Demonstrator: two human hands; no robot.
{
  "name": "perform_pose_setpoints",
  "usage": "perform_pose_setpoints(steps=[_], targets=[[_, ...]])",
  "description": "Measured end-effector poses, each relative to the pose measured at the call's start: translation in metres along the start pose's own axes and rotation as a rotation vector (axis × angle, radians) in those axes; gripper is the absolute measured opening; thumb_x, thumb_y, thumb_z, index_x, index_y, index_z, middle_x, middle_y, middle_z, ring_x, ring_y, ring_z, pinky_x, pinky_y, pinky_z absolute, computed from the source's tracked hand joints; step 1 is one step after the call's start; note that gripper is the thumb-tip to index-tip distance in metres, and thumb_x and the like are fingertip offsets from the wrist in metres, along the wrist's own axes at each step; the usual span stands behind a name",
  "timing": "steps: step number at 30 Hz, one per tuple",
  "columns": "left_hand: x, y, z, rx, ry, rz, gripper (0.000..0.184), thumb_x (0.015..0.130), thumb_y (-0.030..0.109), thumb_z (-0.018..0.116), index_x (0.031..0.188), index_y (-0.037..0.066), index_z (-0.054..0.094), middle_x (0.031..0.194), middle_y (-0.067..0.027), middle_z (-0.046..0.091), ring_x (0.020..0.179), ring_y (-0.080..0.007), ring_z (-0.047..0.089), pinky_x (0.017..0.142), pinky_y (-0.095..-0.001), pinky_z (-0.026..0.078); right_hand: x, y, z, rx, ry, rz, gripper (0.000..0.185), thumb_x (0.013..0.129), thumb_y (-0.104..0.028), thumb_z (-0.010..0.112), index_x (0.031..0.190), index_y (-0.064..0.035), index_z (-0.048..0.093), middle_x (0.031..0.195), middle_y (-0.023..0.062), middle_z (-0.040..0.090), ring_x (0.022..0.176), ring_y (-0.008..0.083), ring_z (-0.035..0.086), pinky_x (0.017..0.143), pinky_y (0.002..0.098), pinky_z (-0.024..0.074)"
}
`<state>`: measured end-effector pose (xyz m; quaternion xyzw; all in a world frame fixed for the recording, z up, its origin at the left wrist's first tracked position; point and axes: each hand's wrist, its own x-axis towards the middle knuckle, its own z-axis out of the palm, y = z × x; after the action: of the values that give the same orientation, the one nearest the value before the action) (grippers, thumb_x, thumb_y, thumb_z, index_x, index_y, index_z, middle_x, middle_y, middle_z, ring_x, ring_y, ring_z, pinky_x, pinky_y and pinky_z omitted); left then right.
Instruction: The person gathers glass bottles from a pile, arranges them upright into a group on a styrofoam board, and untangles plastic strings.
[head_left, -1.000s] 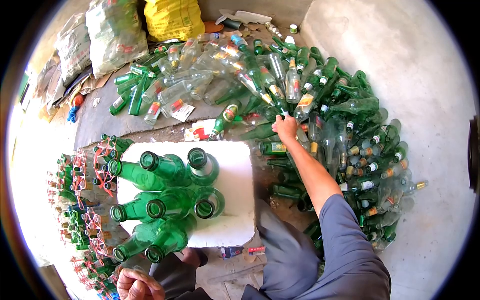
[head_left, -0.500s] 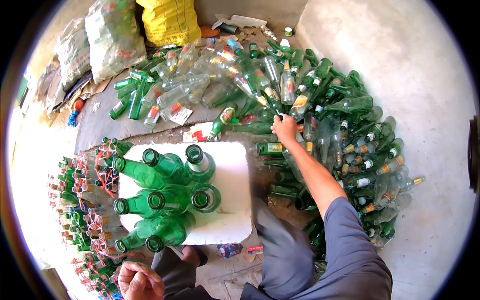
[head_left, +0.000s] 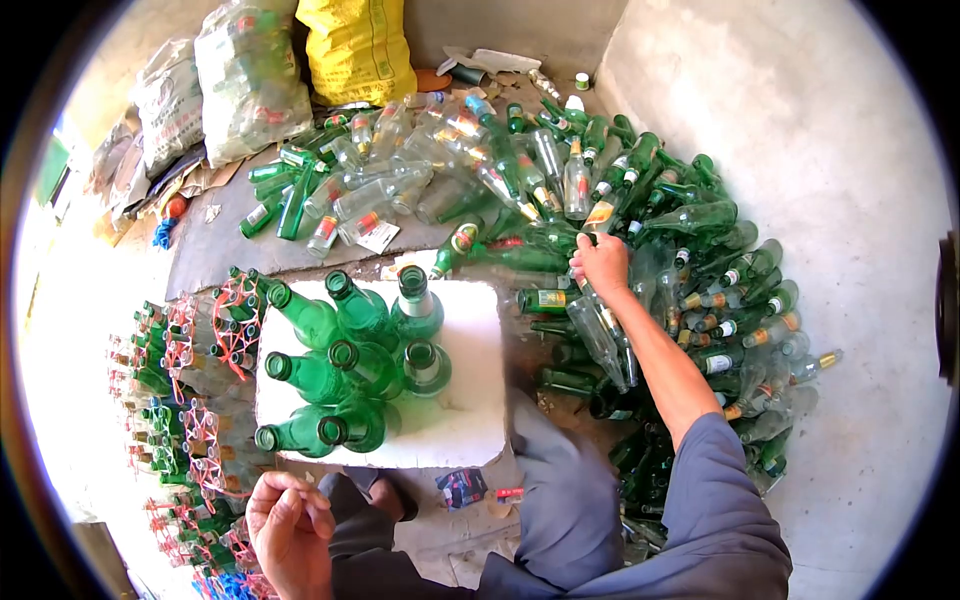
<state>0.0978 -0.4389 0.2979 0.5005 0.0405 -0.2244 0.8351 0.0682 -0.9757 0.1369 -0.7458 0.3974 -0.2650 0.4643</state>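
Observation:
My right hand (head_left: 603, 262) is closed round the neck of a glass bottle at the near edge of a heap of loose bottles. A dark bottle mouth shows at the top of the fist; which body below belongs to it is hard to tell. Several green bottles (head_left: 368, 368) stand upright, grouped on the left part of a white foam-like block (head_left: 470, 400) in front of me. My left hand (head_left: 292, 530) hovers near the block's lower left corner, fingers curled in and nothing visible in them.
Green and clear bottles (head_left: 700, 215) lie heaped against the wall. Bundles of bottles tied with red string (head_left: 200, 400) stand at left. Filled sacks (head_left: 250, 90) and a yellow sack (head_left: 357, 55) stand at the back. Litter (head_left: 461, 489) lies below the block.
My right hand has shifted slightly right and down in view, still gripping at the heap. My left hand has risen a little into view. The view itself has shifted a bit.

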Motion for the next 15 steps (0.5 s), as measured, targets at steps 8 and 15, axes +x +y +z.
perform_pose_setpoints(steps=[8, 15], targets=[[0.002, -0.001, -0.004, 0.004, -0.072, 0.020, 0.012, 0.094, 0.009, 0.060, 0.096, -0.003, 0.057, 0.078, -0.0159, 0.067, 0.050, -0.0123, 0.055, 0.045, -0.0215, 0.041, -0.033, -0.031, -0.033, 0.026, -0.013, -0.023, 0.025, 0.094, -0.019, 0.061, 0.093, 0.0061, 0.063, 0.072, 0.0141, 0.068, 0.057, 0.0191, 0.068, 0.046, 0.0299, 0.0554], [0.005, 0.002, -0.013, 0.009, -0.015, 0.035, 0.010, 0.095, 0.008, 0.058, 0.095, -0.002, 0.058, 0.079, -0.0143, 0.066, 0.050, -0.0115, 0.054, 0.045, -0.0204, 0.040, -0.091, -0.107, -0.064, -0.089, -0.073, -0.095, 0.024, 0.094, -0.021, 0.061, 0.095, 0.0026, 0.066, 0.070, 0.0106, 0.067, 0.054, 0.0152, 0.066, 0.044, 0.0267, 0.0517]])
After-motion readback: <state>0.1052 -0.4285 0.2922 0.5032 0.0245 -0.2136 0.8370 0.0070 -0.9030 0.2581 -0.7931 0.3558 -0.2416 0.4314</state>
